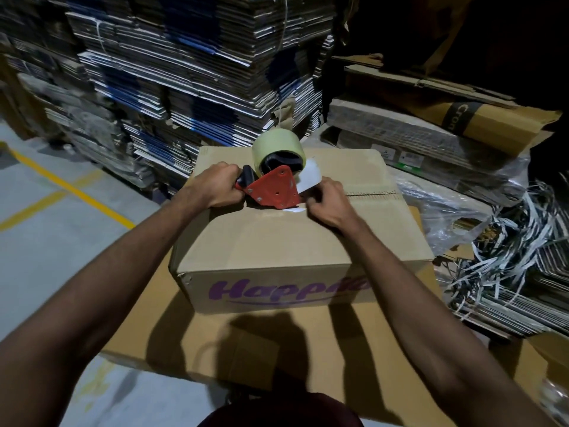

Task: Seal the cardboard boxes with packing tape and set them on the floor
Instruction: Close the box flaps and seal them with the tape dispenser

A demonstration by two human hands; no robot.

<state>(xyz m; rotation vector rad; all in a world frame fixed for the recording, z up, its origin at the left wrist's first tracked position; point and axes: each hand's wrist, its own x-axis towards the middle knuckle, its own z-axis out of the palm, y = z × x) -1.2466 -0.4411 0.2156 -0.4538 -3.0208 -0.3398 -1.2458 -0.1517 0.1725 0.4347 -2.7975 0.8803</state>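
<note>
Cardboard dominates: one closed brown corrugated cardboard box (295, 241) with rounded purple lettering that reads "Happ" and then blurs, standing on the far half of one larger flat brown carton (354, 349), which carries it and rests on the grey concrete floor (46, 241) marked by yellow painted lines (70, 188). On the box's top, near its far edge along the centre seam, sits one red metal tape dispenser (274, 189) with a black handle, loaded with a single pale yellowish roll of packing tape (278, 151). The left hand (215, 188) has its fingers clenched round the handle; the right hand (329, 201) pinches the loose glossy tape end (309, 180) beside the dispenser. Behind rise bundled stacks of flattened cartons (184, 72); at right, one folded brown sheet (480, 121) reads "Cron", beside tangled white plastic strapping (508, 251)
</note>
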